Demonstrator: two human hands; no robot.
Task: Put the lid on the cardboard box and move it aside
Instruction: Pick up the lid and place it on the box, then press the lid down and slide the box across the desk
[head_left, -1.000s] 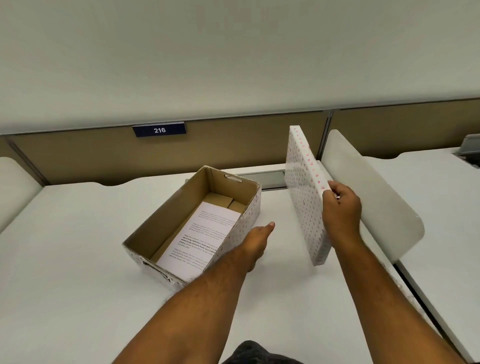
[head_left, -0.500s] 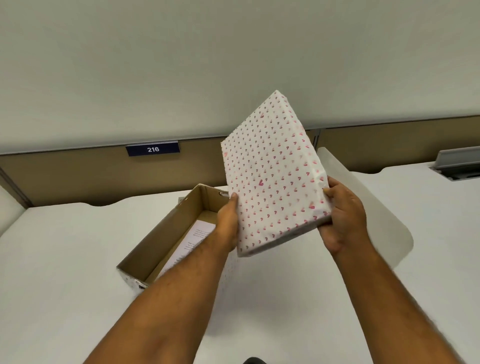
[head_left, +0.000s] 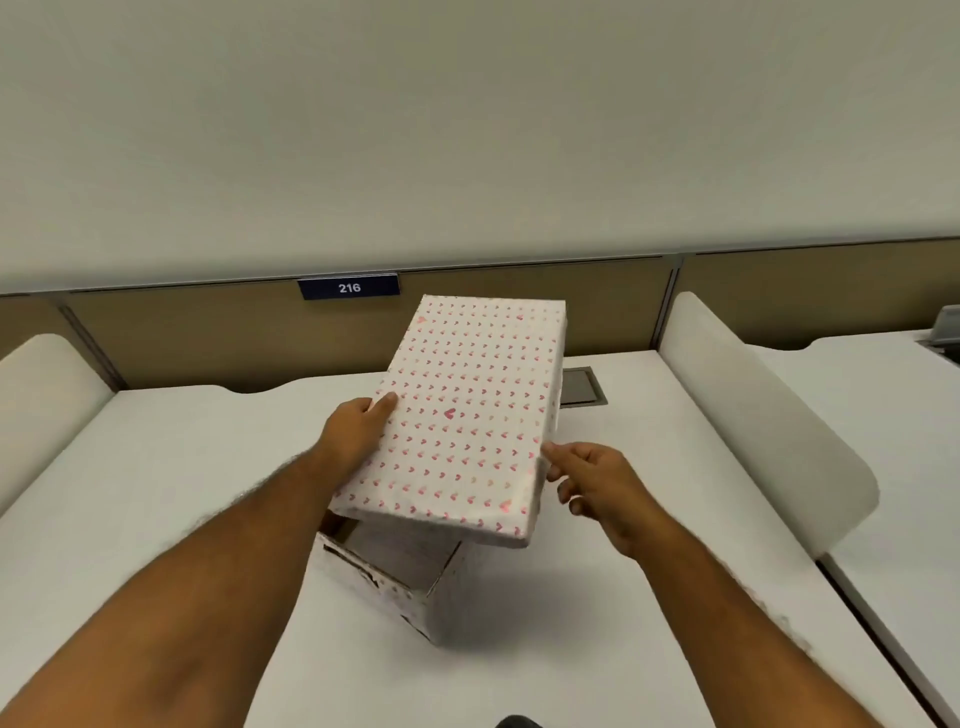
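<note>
The lid (head_left: 467, 415), white with small pink hearts, hovers flat above the cardboard box (head_left: 410, 587), tilted slightly and covering most of it. Only the box's near corner and front wall show below the lid; its inside is hidden. My left hand (head_left: 358, 431) grips the lid's left long edge, thumb on top. My right hand (head_left: 592, 478) is at the lid's near right edge, fingertips touching or just off it, fingers loosely curled.
The box stands on a white desk (head_left: 156, 519) with rounded white side dividers (head_left: 753, 415) left and right. A tan back panel carries a blue sign "216" (head_left: 349, 287). A grey cable hatch (head_left: 582, 387) lies behind the lid. Another desk lies to the right.
The lid went from upright in my right hand, to held tilted by both hands, to lying nearly flat over the box. My right hand has loosened its grip at the lid's edge.
</note>
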